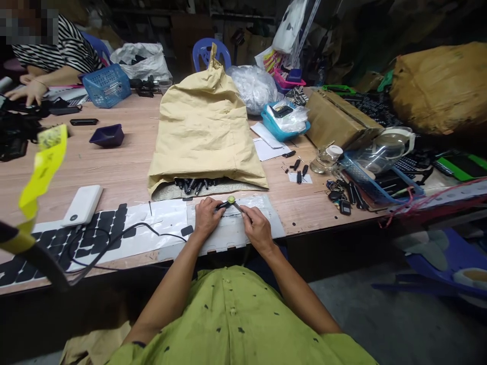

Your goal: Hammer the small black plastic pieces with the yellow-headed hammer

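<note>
My left hand (pixel 206 217) is closed on a small dark part at the front of the table. My right hand (pixel 256 226) grips a thin, dark grey stick-like tool (pixel 238 207) that slants up to the left. The tool's tip meets a small round yellow-green piece (pixel 231 199) at the end of the dark part, between my hands. Under both hands lies a white sheet (pixel 272 215). Just beyond, a large tan sack (pixel 205 137) lies with its mouth toward me, and several black slender parts (pixel 195 185) show in its opening.
To the left are a white power bank (pixel 82 205) with a black cable, a sheet of black stickers (pixel 108 223) and a purple tray (pixel 107 136). Small black parts (pixel 299 176), a glass jar (pixel 326 159) and a blue basket (pixel 380 175) stand right. A co-worker's hand (pixel 32 91) is far left.
</note>
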Demonstrator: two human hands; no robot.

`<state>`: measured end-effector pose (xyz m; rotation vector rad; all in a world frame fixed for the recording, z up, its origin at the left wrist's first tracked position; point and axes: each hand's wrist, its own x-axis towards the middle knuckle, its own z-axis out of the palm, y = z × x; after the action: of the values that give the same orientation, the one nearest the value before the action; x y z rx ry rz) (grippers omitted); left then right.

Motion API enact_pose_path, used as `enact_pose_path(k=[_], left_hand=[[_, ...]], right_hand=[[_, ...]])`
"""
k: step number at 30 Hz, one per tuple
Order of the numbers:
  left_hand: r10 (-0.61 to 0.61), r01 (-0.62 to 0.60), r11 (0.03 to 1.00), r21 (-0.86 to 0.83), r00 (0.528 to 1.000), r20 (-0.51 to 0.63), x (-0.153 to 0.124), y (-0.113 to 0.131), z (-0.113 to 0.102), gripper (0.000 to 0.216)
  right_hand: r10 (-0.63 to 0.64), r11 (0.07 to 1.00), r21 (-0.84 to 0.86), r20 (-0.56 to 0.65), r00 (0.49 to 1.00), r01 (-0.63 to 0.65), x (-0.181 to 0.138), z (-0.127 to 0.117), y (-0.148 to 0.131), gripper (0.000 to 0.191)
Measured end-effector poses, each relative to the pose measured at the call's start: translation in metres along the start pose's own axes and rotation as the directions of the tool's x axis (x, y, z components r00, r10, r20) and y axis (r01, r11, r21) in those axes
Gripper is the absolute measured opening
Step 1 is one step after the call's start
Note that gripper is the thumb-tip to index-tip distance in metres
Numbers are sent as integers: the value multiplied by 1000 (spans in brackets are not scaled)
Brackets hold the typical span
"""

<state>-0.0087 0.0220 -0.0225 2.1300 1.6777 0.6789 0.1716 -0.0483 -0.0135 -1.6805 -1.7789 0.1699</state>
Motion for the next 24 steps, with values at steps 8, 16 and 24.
enact_pose_path(k=[8, 16, 24], left_hand=[[-30, 31, 999, -11, 999, 17, -1, 4, -3, 18], [-43, 45, 998, -45, 999, 32, -1, 4, -3, 18], [-20, 22, 999, -46, 999, 31, -1, -4, -2, 22]], right_hand=[[-55, 998, 40, 60, 997, 53, -2, 5, -9, 36], [76, 955, -285, -10, 997, -76, 28, 0, 27, 36], [83, 909, -407, -30, 996, -88, 30, 10, 40, 34]])
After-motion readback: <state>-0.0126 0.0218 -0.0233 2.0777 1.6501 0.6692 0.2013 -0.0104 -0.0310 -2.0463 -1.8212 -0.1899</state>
